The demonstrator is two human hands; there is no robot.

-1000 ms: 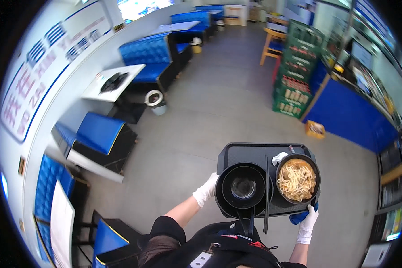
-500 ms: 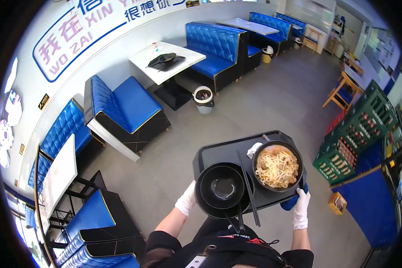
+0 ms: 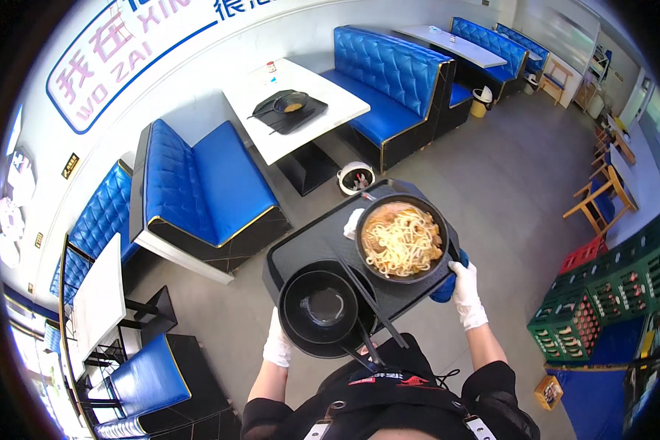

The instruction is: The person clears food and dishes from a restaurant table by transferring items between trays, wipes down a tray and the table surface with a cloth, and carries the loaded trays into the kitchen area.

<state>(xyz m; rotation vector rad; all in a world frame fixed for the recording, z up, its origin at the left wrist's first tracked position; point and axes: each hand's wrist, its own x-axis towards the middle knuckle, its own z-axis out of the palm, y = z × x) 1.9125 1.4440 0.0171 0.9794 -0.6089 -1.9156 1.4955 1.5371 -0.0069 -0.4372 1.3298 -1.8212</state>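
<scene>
I carry a black tray (image 3: 308, 242) in front of me, tilted in the view with its right side farther forward. My left hand (image 3: 276, 343), in a white glove, grips the near left edge; its fingers are mostly hidden beneath. On the right edge my gloved right hand (image 3: 468, 292) is closed, with a dark blue cloth (image 3: 443, 292) beside its fingers. A black bowl of noodles in reddish broth (image 3: 403, 242) stands on the tray's right. Stacked black bowls (image 3: 321, 302) sit at the left, dark utensil handles beside them. Black chopsticks (image 3: 378, 309) lie between, and a crumpled white tissue (image 3: 353, 224) touches the noodle bowl.
Ahead, a white table (image 3: 345, 106) bears another black tray (image 3: 312, 117) with a bowl (image 3: 292, 102). A lined bin (image 3: 356, 176) stands by it. Blue booth seats (image 3: 224, 180) line the left. Green bottle crates (image 3: 565, 326) and wooden chairs (image 3: 607, 198) are at right.
The tray has shifted left and forward in view, turning so its right side is higher. The table and bin appear closer. Both hands keep their grip.
</scene>
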